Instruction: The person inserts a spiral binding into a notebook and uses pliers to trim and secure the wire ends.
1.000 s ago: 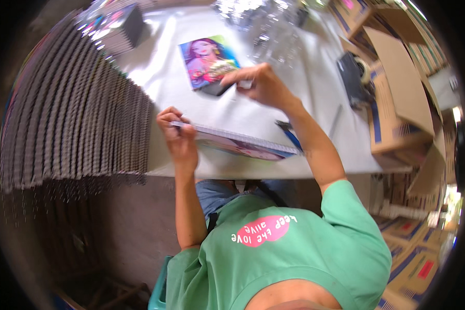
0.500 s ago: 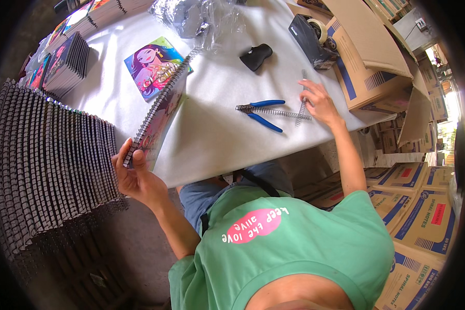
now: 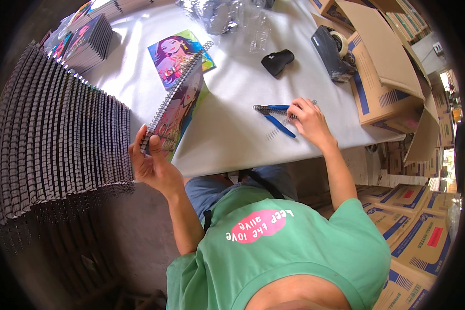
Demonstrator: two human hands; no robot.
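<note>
My left hand (image 3: 157, 165) grips the lower end of a spiral notebook (image 3: 183, 106) by its bound edge. The notebook stands tilted on edge, its wire spine running up and away to the right. My right hand (image 3: 311, 125) is closed round a loose wire coil (image 3: 270, 135), which is smeared by motion and partly hidden by the fingers. Directly under the coil and fingers lie blue-handled cutters (image 3: 281, 127), handles spread. Another coil (image 3: 275, 110) lies across the cutters. Beyond the held notebook, a second notebook (image 3: 171, 58) with a colourful illustrated cover lies flat.
At left rises a large stack of spiral-bound notebooks (image 3: 62, 134), with smaller piles (image 3: 85, 44) behind. A black object (image 3: 277, 63), crumpled clear plastic (image 3: 217, 18), a black tape dispenser (image 3: 331, 54) and an open carton (image 3: 382, 67) occupy the white-covered table. More cartons (image 3: 418, 232) stand at lower right.
My right hand has moved left and nearer me, over the cutters, and the coil in it has tilted. My left hand keeps hold of the notebook. The whole view has shifted slightly.
</note>
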